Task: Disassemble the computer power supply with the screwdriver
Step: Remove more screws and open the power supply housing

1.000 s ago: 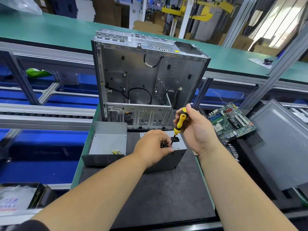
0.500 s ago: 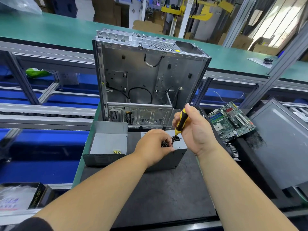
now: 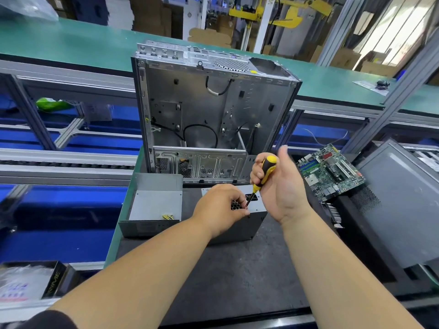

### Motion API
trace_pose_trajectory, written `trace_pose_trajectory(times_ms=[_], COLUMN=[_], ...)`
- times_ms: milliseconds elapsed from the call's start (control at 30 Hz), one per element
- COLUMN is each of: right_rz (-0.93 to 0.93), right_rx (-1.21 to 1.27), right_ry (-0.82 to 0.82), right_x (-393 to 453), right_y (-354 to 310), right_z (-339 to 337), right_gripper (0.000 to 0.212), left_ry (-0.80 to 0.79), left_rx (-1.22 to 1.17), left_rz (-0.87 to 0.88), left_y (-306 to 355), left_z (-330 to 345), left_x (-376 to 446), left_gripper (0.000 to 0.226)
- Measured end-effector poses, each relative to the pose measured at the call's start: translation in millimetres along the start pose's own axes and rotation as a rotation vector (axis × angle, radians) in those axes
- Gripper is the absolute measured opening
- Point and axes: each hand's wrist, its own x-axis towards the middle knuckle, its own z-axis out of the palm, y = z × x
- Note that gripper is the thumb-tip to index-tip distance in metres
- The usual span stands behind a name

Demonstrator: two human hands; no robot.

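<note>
- Head view shows the power supply (image 3: 240, 224), a grey metal box, sitting on the dark tabletop (image 3: 213, 276) just in front of the open computer case (image 3: 213, 110).
- The left hand (image 3: 221, 210) lies over the top of the box, fingers curled down against its near edge beside the honeycomb vent, bracing it.
- The right hand (image 3: 280, 186) holds the screwdriver (image 3: 261, 179) by its yellow-and-black handle, fingertips pinching it while the thumb and palm stand partly opened away. The shaft slants down to the box's top, right beside the left fingertips; the screw itself is too small to make out.
- Judgement: a lid screw is being backed out. To do it well, keep the shaft in line with the screw, press down lightly while turning, and let the left hand stop the box from twisting.
- Risk, as I judge it: the tip sits very close to the left fingers, so a slip could jab them or round off the screw head.
- A separate grey housing (image 3: 154, 205) stands just to the left, and a green motherboard (image 3: 330, 172) lies off to the right.
</note>
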Motion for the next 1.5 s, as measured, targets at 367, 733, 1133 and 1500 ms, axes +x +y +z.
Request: trace_pose_trajectory(times_ms=[367, 733, 1133, 1500], right_rz=[0.001, -0.003, 0.049, 0.035], right_rx=[-0.058, -0.02, -0.026, -0.05], right_ry=[0.018, -0.016, 0.029, -0.056], right_x=[4, -3, 6, -1], right_y=[-2, 3, -4, 3], right_z=[-5, 7, -4, 2], right_gripper=[0.037, 0.031, 0.041, 0.027], left_ry=[0.001, 0.011, -0.001, 0.007], left_rx=[0.028, 0.027, 0.04, 0.018], left_rz=[-0.009, 0.01, -0.007, 0.015], left_y=[1, 1, 0, 0], left_z=[-1, 1, 0, 1], left_x=[0, -1, 0, -1], left_gripper=[0.018, 0.018, 0.019, 0.016])
